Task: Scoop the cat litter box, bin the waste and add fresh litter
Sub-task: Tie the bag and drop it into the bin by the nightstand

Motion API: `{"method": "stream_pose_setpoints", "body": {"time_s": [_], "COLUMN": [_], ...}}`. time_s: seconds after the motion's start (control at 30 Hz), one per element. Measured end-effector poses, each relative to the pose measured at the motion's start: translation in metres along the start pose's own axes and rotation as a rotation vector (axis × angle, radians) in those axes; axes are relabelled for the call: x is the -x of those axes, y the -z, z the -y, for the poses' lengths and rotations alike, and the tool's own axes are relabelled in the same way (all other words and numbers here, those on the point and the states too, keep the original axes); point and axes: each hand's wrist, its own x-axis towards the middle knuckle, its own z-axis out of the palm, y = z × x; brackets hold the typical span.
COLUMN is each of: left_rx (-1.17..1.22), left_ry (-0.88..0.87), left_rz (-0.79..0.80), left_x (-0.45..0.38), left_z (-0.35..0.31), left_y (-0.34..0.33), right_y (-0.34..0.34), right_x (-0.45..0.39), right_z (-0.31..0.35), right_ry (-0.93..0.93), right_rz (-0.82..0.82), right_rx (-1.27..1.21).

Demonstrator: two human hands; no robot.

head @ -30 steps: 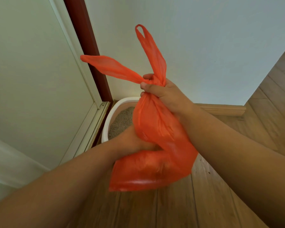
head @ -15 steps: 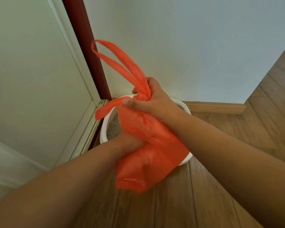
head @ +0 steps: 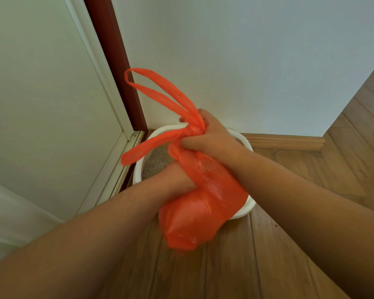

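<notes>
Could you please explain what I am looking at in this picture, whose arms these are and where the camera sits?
There is no machine here: the camera is worn on a person's head and looks forward and down, so the two bare arms are that person's own. The right hand has its grip round the gathered neck of an orange plastic bag, beside the knot, with the bag's handles sticking up and out to the left. The left hand holds the bag's body from the side; its fingers are hidden behind the plastic. Below, on the wooden floor in a corner by a white wall, stands a white litter box with grey litter in it.
</notes>
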Motion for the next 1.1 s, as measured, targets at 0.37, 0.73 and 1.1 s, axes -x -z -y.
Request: {"method": "stream_pose_setpoints", "body": {"time_s": [0.37,0.73,1.1], "left_rx": [0.612,0.114,-0.12], "left_ry": [-0.4,-0.394,-0.322], "left_rz": [-0.152,-0.401,-0.367], "left_x": [-0.014,-0.024,-0.031], "left_z": [0.002,0.008,0.004], "left_y": [-0.003,0.003,-0.003], "right_y": [0.028,0.005,-0.016], "right_x": [-0.005,0.002,0.005], "right_z": [0.006,0.002,0.009], "right_ry": [0.041,-0.061,-0.016], "right_rz": [-0.251,0.065,-0.144], "right_rx": [-0.113,-0.352,-0.263]}}
